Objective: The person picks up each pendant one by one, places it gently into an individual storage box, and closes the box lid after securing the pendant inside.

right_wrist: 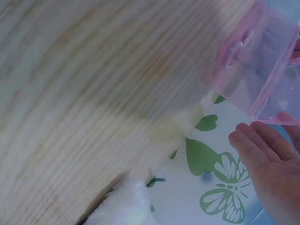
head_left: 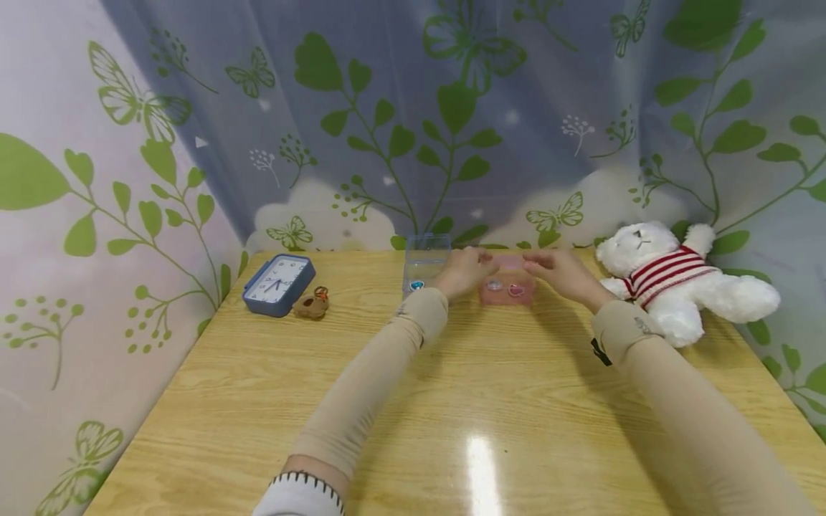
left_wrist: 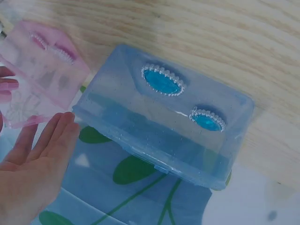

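A translucent pink box (head_left: 506, 295) stands near the back of the table, its lid (head_left: 510, 262) raised. Small gem pieces with beaded rims show on its front. My left hand (head_left: 463, 272) is at the lid's left edge, pinching it with the thumb side while the other fingers stay extended. At the opposite edge, my right hand (head_left: 563, 274) pinches the lid in the same way. Both thumbs are partly hidden. Just left of my left hand sits a translucent blue box (left_wrist: 164, 117) with two oval blue gems (left_wrist: 161, 82) in beaded rims.
On the left lie a blue alarm clock (head_left: 277, 285) and a small brown toy (head_left: 312, 304). A white plush bear (head_left: 677, 279) in a striped top lies at the right, near my right forearm. A patterned curtain (head_left: 387, 129) hangs behind the wooden table (head_left: 245, 430).
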Demonstrator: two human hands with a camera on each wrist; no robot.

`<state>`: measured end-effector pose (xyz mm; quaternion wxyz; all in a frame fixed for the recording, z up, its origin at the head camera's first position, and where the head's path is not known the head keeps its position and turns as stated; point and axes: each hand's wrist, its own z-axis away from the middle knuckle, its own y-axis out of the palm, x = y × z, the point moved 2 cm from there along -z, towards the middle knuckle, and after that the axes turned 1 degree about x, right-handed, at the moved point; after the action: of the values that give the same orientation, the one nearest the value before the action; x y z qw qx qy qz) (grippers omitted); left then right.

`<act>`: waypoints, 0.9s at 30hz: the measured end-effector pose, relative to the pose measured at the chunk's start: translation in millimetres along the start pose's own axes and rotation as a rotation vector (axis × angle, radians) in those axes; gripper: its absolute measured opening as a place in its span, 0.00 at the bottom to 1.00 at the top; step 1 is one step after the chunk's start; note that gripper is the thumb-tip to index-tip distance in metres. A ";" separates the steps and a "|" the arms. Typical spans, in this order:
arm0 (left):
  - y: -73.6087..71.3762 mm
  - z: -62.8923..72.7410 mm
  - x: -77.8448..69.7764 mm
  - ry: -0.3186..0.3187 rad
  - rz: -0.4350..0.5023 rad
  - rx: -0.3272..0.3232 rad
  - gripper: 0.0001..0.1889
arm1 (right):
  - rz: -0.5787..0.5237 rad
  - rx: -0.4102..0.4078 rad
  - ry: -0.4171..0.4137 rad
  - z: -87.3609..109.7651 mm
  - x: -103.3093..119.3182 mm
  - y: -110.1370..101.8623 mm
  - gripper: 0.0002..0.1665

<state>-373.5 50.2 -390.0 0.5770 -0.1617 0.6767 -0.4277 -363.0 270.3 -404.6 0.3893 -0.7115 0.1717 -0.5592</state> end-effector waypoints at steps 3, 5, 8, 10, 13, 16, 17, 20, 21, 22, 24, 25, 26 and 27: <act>3.7 -1.5 2.7 0.012 -0.015 0.006 0.25 | 0.026 -0.010 -0.009 0.8 -1.2 3.0 0.29; 6.2 -2.2 3.7 0.023 -0.048 -0.002 0.24 | 0.046 -0.018 -0.015 0.8 -2.1 4.7 0.28; 11.6 -3.3 3.9 0.021 -0.122 -0.027 0.22 | 0.068 -0.021 -0.021 1.1 -3.0 6.6 0.27; 15.4 -3.8 3.0 0.017 -0.166 -0.047 0.21 | 0.075 -0.021 -0.019 1.5 -4.0 7.9 0.27; 21.0 -4.5 3.1 0.010 -0.207 -0.057 0.21 | 0.080 -0.012 -0.001 2.5 -4.8 10.4 0.27; 24.9 -3.4 5.4 0.024 -0.209 -0.060 0.21 | 0.080 -0.003 0.023 3.3 -6.2 13.9 0.27; 26.2 -3.0 6.7 0.033 -0.203 -0.061 0.20 | 0.081 0.000 0.027 3.4 -6.8 15.3 0.26; 30.3 -1.9 10.9 0.052 -0.168 -0.060 0.18 | 0.089 0.001 0.043 4.5 -8.1 18.4 0.25; 31.8 -1.8 12.5 0.054 -0.157 -0.059 0.17 | 0.092 0.003 0.048 5.0 -7.9 19.1 0.25; 33.1 -1.9 13.8 0.054 -0.151 -0.060 0.17 | 0.096 0.005 0.055 5.1 -8.0 19.8 0.24; 35.1 -2.3 15.2 0.058 -0.147 -0.067 0.15 | 0.109 0.002 0.065 5.4 -6.9 19.7 0.24; 35.5 -2.9 15.4 0.057 -0.151 -0.075 0.15 | 0.111 -0.003 0.070 5.1 -6.3 19.2 0.24; 35.7 -3.5 15.0 0.058 -0.160 -0.084 0.14 | 0.113 -0.011 0.070 4.8 -5.6 18.1 0.24; 35.7 -4.2 14.1 0.060 -0.169 -0.093 0.15 | 0.117 -0.021 0.068 4.3 -5.6 16.9 0.24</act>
<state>-371.6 62.5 -426.5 0.5104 -0.2319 0.6967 -0.4476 -357.6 264.9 -421.2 0.4078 -0.6849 0.2320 -0.5575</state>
